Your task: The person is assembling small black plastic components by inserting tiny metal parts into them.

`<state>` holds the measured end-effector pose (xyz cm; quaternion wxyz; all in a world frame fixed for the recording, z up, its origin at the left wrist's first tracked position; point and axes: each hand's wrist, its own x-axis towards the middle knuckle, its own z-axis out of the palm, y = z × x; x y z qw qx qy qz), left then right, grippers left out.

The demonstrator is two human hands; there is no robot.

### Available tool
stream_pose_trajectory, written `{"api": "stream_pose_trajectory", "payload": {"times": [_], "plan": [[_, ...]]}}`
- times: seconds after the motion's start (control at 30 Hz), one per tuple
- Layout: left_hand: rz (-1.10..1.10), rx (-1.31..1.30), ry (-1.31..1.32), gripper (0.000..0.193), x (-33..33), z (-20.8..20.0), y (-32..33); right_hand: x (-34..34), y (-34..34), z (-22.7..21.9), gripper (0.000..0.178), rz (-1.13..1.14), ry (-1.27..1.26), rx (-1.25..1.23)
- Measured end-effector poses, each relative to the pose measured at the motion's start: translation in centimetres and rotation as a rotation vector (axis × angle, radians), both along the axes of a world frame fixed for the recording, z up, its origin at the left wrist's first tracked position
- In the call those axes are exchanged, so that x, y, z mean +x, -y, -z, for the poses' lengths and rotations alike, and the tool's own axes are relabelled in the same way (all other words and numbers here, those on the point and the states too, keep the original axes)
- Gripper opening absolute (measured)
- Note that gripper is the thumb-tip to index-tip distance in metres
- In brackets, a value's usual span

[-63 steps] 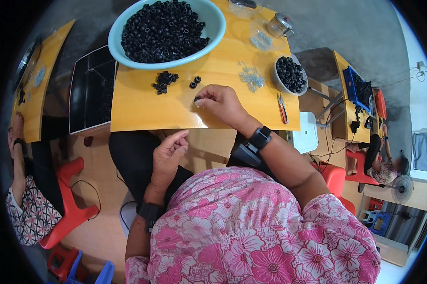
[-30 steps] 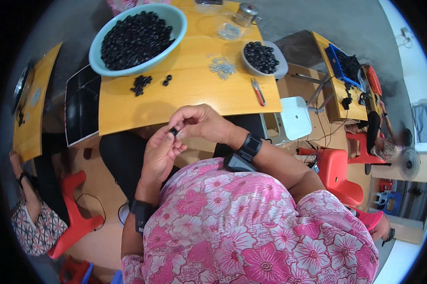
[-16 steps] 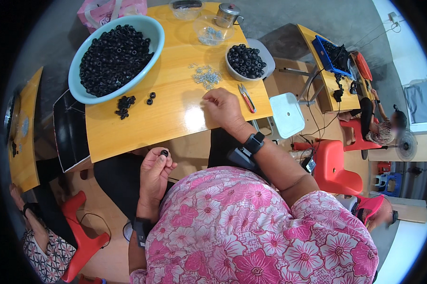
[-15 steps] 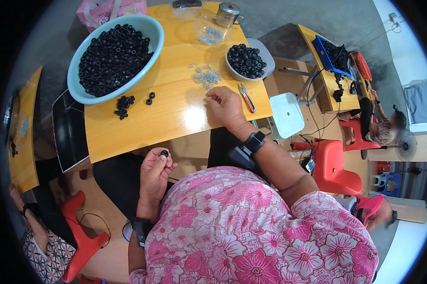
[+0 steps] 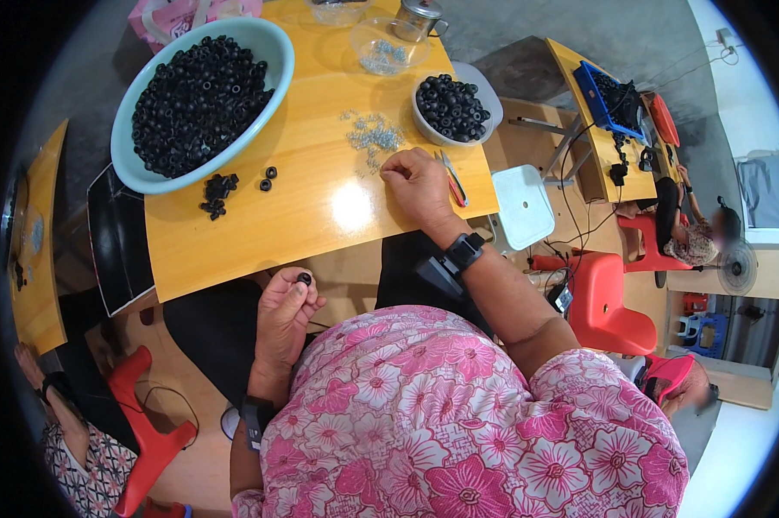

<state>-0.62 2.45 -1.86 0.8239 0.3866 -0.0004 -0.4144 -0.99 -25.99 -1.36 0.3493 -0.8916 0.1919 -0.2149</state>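
My left hand (image 5: 287, 312) is closed, pinching a small black ring-shaped part (image 5: 304, 279) between thumb and fingertips, below the table's front edge. Over the table my right hand (image 5: 417, 186) has its thumb and fingertips pressed together at the near edge of a scatter of small shiny metal pieces (image 5: 374, 132). Whatever it pinches, if anything, is too small to make out. Right beside that hand lie red-handled snips (image 5: 456, 183). Two loose black rings (image 5: 268, 179) and a small heap of black parts (image 5: 217, 197) lie toward the left of the table.
A large pale-blue basin (image 5: 273, 104) of black parts stands at the table's left, a smaller bowl (image 5: 424, 129) of them at the right. Clear tubs (image 5: 418, 59) and a metal mug (image 5: 421, 17) are behind. A white stool (image 5: 524, 207) and red chair (image 5: 603, 298) stand right; other people sit nearby.
My right hand's fingers have drawn together by the metal pieces. The left hand keeps its hold on the black part. The view has shifted slightly.
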Motion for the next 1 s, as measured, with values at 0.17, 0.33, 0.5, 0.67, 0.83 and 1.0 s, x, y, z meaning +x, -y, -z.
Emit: {"api": "stream_pose_trajectory", "payload": {"times": [0.17, 0.33, 0.5, 0.67, 0.83, 1.0], "plan": [[0.012, -0.014, 0.003, 0.016, 0.0, 0.2, 0.0, -0.1, 0.1, 0.2, 0.009, 0.005, 0.027, 0.07], [-0.052, 0.01, 0.036, 0.015, 0.1, 0.1, 0.4, -0.4, -2.0, -1.0, 0.021, -0.109, 0.092, 0.084], [-0.139, 0.052, 0.056, 0.017, 1.6, 0.4, 2.1, 1.2, -6.0, -1.0, 0.026, -0.389, 0.108, -0.038], [-0.138, 0.065, 0.062, 0.017, 2.0, 0.1, 2.3, 2.5, -6.9, 0.8, 0.019, -0.399, 0.034, -0.129], [-0.152, 0.031, 0.034, 0.017, 1.6, 0.5, 1.7, 2.3, -7.3, 0.5, 0.013, -0.401, 0.025, -0.149], [-0.168, 0.053, 0.027, 0.018, 1.3, 0.5, 1.2, 1.8, -7.5, -0.1, 0.012, -0.429, -0.007, -0.258]]}}
